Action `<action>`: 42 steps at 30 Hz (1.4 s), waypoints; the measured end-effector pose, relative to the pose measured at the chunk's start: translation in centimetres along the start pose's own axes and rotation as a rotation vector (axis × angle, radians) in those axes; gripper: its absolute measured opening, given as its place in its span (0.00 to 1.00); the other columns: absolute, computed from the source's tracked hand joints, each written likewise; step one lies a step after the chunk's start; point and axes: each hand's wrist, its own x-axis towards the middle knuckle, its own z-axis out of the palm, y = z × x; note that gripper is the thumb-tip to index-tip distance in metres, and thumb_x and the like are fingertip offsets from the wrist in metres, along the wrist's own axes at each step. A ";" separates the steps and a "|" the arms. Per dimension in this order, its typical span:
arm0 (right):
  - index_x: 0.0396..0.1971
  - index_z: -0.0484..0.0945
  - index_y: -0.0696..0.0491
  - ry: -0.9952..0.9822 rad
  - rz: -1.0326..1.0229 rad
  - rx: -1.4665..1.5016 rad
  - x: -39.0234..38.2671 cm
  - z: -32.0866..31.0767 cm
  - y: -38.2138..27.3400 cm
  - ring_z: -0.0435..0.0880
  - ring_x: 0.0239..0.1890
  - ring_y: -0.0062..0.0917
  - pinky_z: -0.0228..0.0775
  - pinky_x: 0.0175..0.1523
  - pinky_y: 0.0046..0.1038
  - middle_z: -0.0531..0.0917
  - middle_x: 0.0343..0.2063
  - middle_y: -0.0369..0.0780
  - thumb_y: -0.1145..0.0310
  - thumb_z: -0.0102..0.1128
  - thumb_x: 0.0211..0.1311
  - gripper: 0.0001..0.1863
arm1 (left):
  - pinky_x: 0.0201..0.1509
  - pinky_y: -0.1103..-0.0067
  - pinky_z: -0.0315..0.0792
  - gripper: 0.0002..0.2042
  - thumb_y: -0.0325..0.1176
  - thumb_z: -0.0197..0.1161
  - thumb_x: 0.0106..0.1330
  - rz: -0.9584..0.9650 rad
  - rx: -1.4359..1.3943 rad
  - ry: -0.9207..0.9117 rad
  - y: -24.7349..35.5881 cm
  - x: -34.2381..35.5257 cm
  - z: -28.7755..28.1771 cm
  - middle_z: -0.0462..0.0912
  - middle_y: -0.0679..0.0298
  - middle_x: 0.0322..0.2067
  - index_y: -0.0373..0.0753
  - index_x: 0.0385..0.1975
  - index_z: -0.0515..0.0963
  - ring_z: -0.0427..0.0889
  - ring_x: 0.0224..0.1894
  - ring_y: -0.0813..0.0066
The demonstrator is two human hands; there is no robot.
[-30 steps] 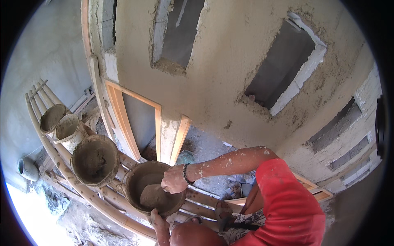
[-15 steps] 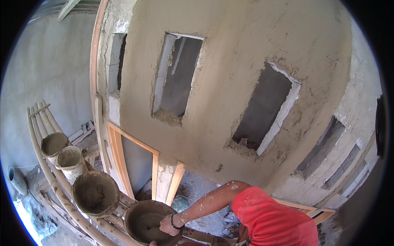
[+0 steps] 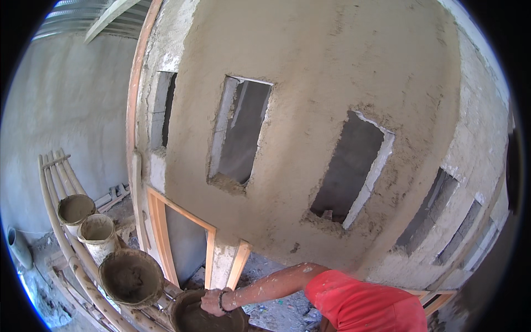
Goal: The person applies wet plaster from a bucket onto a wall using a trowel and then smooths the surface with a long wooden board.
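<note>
My right hand (image 3: 214, 302), with a dark bracelet at the wrist and a mortar-spattered forearm, reaches in from the lower right over the nearest bucket (image 3: 238, 321). The fingers are closed on something I cannot make out, down by the wet grey mortar inside. Beside it to the left is a second bucket of mortar (image 3: 131, 278). A white bucket (image 3: 97, 246) and another mud-caked one (image 3: 76, 208) stand farther along the pole platform (image 3: 66, 252). My left hand is out of view.
A plastered wall (image 3: 293, 66) with several rough rectangular openings (image 3: 238, 130) rises in front. Below are a timber frame (image 3: 157, 232) and a rubble-strewn floor (image 3: 279, 307). A grey side wall (image 3: 66, 94) stands left, under corrugated roofing (image 3: 66, 19), with a cylindrical container (image 3: 19, 246) lying below.
The view has tilted up, showing more wall and roof, and the buckets sit lower in it. My left hand has left view. My right hand stays at the nearest bucket.
</note>
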 end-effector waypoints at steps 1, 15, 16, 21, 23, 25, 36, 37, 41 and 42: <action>0.20 0.82 0.55 0.075 -0.097 -0.025 -0.7 0.2 -1.8 0.84 0.33 0.37 0.78 0.38 0.35 0.83 0.23 0.44 0.69 0.58 0.42 0.07 | 0.43 0.69 0.73 0.19 0.36 0.51 0.60 0.003 -0.014 0.008 -0.1 0.2 -0.2 0.76 0.53 0.39 0.25 0.43 0.72 0.75 0.40 0.64; 0.14 0.81 0.51 0.035 -0.554 -0.310 -4.2 -2.0 0.8 0.84 0.28 0.39 0.76 0.31 0.39 0.82 0.19 0.42 0.67 0.60 0.34 0.05 | 0.43 0.71 0.74 0.16 0.36 0.49 0.63 0.111 -0.289 -0.065 -5.3 2.0 -3.1 0.74 0.56 0.40 0.30 0.43 0.71 0.75 0.40 0.67; 0.17 0.81 0.52 0.079 -0.487 -0.237 -5.8 -5.1 1.7 0.83 0.31 0.39 0.76 0.34 0.38 0.83 0.22 0.42 0.68 0.58 0.38 0.06 | 0.38 0.73 0.76 0.15 0.36 0.51 0.62 -0.039 -0.171 -0.003 -1.0 -1.1 -1.3 0.74 0.56 0.39 0.31 0.43 0.71 0.76 0.37 0.67; 0.17 0.81 0.48 0.349 -0.229 -0.380 -0.8 -6.1 1.2 0.83 0.28 0.33 0.73 0.30 0.34 0.81 0.20 0.40 0.66 0.55 0.46 0.06 | 0.22 0.79 0.65 0.10 0.23 0.56 0.50 -0.002 -0.270 0.173 2.6 -2.2 0.0 0.74 0.66 0.22 0.31 0.34 0.74 0.71 0.21 0.78; 0.24 0.81 0.50 0.192 -0.203 -0.445 3.6 -0.1 -0.9 0.81 0.36 0.33 0.73 0.34 0.35 0.82 0.27 0.42 0.65 0.54 0.50 0.08 | 0.23 0.78 0.66 0.16 0.22 0.55 0.50 -0.084 -0.176 0.166 2.0 -2.1 -1.8 0.76 0.65 0.25 0.31 0.42 0.72 0.72 0.22 0.76; 0.28 0.79 0.51 0.096 -0.131 -0.605 5.0 5.3 -1.7 0.80 0.39 0.28 0.72 0.38 0.33 0.81 0.30 0.43 0.64 0.53 0.54 0.08 | 0.25 0.77 0.68 0.17 0.22 0.54 0.50 -0.065 -0.212 0.168 1.1 -2.0 -1.7 0.76 0.64 0.27 0.32 0.43 0.71 0.73 0.24 0.74; 0.34 0.79 0.54 -0.497 -0.231 -0.188 0.6 -0.3 -3.7 0.80 0.39 0.28 0.72 0.41 0.32 0.81 0.31 0.43 0.63 0.53 0.56 0.12 | 0.43 0.75 0.74 0.25 0.23 0.54 0.50 -0.041 -0.249 0.076 2.6 -2.3 -1.7 0.76 0.55 0.43 0.33 0.52 0.65 0.77 0.41 0.66; 0.34 0.79 0.54 -0.552 -0.271 -0.109 1.6 -0.2 -3.4 0.80 0.39 0.28 0.72 0.41 0.32 0.81 0.31 0.43 0.63 0.53 0.56 0.12 | 0.43 0.75 0.74 0.25 0.23 0.54 0.49 -0.026 -0.256 0.096 2.5 -2.2 -2.0 0.75 0.55 0.44 0.33 0.53 0.65 0.77 0.42 0.66; 0.36 0.79 0.56 -0.675 -0.251 0.374 1.7 1.2 -0.9 0.80 0.38 0.29 0.72 0.41 0.32 0.82 0.31 0.43 0.63 0.53 0.56 0.13 | 0.37 0.74 0.77 0.22 0.25 0.54 0.52 -0.040 -0.229 0.069 3.2 -2.5 -1.7 0.77 0.55 0.40 0.31 0.50 0.67 0.79 0.38 0.65; 0.37 0.78 0.57 -0.700 -0.110 0.543 1.2 0.1 -1.4 0.80 0.39 0.31 0.72 0.42 0.33 0.81 0.31 0.44 0.63 0.53 0.57 0.14 | 0.35 0.74 0.77 0.21 0.26 0.54 0.53 -0.042 -0.221 0.076 3.5 -2.7 -1.7 0.78 0.55 0.38 0.31 0.49 0.68 0.80 0.36 0.65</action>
